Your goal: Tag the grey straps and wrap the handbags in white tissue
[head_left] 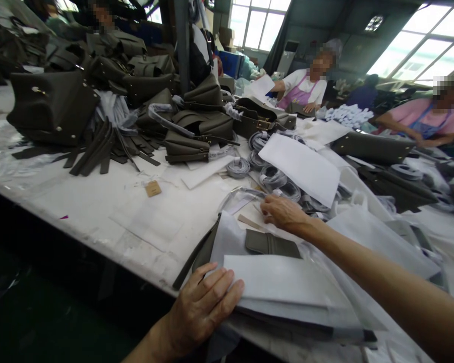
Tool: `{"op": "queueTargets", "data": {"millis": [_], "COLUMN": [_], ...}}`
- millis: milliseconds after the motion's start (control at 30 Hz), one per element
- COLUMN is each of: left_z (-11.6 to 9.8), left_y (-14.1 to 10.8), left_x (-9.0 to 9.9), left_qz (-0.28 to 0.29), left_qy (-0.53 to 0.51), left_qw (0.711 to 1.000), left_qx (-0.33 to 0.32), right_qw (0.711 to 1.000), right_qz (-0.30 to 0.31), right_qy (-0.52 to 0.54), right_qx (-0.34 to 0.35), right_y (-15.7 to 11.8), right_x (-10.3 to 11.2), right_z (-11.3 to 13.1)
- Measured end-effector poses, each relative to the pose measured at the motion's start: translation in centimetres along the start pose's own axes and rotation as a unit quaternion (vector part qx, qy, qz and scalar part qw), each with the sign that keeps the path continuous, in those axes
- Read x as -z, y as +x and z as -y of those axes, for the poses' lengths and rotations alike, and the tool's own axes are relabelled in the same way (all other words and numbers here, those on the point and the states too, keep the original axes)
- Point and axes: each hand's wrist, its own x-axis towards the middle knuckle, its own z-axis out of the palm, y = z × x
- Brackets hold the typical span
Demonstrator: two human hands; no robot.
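An olive-grey handbag [203, 254] lies at the table's near edge, largely covered by white wrapping paper. A flap or strap piece of the same colour [274, 244] shows above a folded white sheet [276, 277]. My left hand [208, 305] grips the near left side of the bag, fingers bent over the sheet and bag, thumb hidden. Beyond the bag's far side, my right hand [282, 214] has its fingers curled together, close to a thin tan strip [251, 223]. What sits between those fingertips is hidden. A wrapped handle [245, 191] arches left of my right hand.
Wrapped strap coils [274, 177] lie under a white sheet [302, 166]. More handbags [53, 108] and loose dark straps [94, 151] pile up at left. A brown card [153, 188] lies on the white table [98, 201]. Two co-workers [306, 88] [427, 118] stand across the table.
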Motion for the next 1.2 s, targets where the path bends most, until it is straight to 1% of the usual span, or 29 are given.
{"op": "queueTargets", "data": {"millis": [67,133,233,333,467,600,700,733,833,933,1000,1067,1133,1200], "left_z": [-0.1,-0.4,-1.1,-1.5,-1.1,-0.7,-0.6,-0.5,-0.3,0.1,0.3,0.2,0.1,-0.1], "left_y": [0.6,1.4,2.5,2.6,2.1,2.3,2.7,2.8,2.8,2.6,2.3,1.9,1.5,1.1], "left_x": [0.2,0.3,-0.2,-1.1,-1.8,-1.5,-1.2,-1.1,-1.1,-1.3,-1.4,-1.6,-2.0,-2.3], "left_qz": [-0.001,0.002,0.004,0.003,0.009,0.006,0.011,0.014,0.024,0.034,0.044,0.050,0.047,0.029], "left_qy": [0.001,0.003,0.006,0.007,0.014,0.018,0.014,0.013,0.009,0.007,0.001,-0.022,-0.052,-0.068], "left_qw": [1.000,1.000,1.000,1.000,1.000,0.999,0.999,0.999,0.999,0.999,0.999,0.998,0.997,0.996], "left_qx": [0.003,0.003,-0.003,-0.010,-0.022,-0.036,-0.045,-0.047,-0.044,-0.030,-0.023,-0.012,0.014,0.039], "right_qw": [1.000,0.999,1.000,0.999,0.997,0.995,0.988,0.987,0.991,0.994,0.994,0.992,0.987,0.979], "right_qz": [0.009,0.014,0.009,-0.001,-0.028,-0.060,-0.107,-0.114,-0.094,-0.070,-0.060,-0.045,-0.032,-0.046], "right_qy": [-0.014,-0.023,-0.026,-0.010,0.026,0.051,0.071,0.071,0.053,0.055,0.083,0.117,0.149,0.182], "right_qx": [0.021,0.025,0.004,-0.031,-0.060,-0.067,-0.081,-0.086,-0.082,-0.060,-0.032,0.006,0.042,0.083], "right_y": [0.6,1.0,1.6,1.7,0.8,-0.4,-0.5,-0.4,-0.7,-2.4,-4.4,-6.5,-8.3,-9.7], "right_x": [0.5,0.7,0.8,1.5,4.1,6.7,7.9,8.2,9.1,9.9,9.8,8.6,6.6,4.2], "right_z": [0.4,0.8,1.1,1.2,1.6,3.1,4.3,4.6,5.8,7.7,9.3,10.9,12.3,13.4]}}
